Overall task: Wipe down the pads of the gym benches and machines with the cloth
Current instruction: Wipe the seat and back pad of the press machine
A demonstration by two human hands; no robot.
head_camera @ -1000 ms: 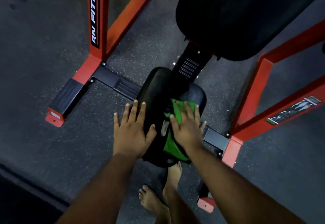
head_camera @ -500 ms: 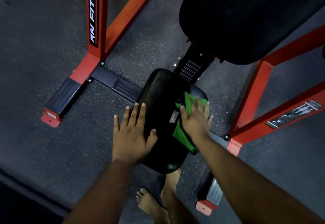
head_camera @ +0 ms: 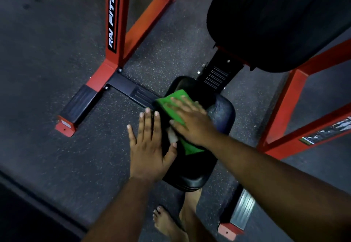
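A small black seat pad (head_camera: 221,116) sits low between the red frame legs. A green cloth (head_camera: 170,105) lies across the pad's upper left part, pressed down under my right hand (head_camera: 191,122), whose fingers are spread flat over it. My left hand (head_camera: 149,146) rests flat on the pad's left edge, fingers apart, holding nothing. Above and to the right hangs the large black back pad (head_camera: 275,23), untouched by either hand.
Red steel uprights (head_camera: 114,23) and black floor rails (head_camera: 131,89) stand left of the seat; more red frame bars (head_camera: 296,93) lie to the right. My bare feet (head_camera: 171,220) stand just below the seat on the dark speckled rubber floor.
My right hand has slid the green cloth from the pad's right side up and over to its upper left. My left hand has stayed on the pad's left edge.
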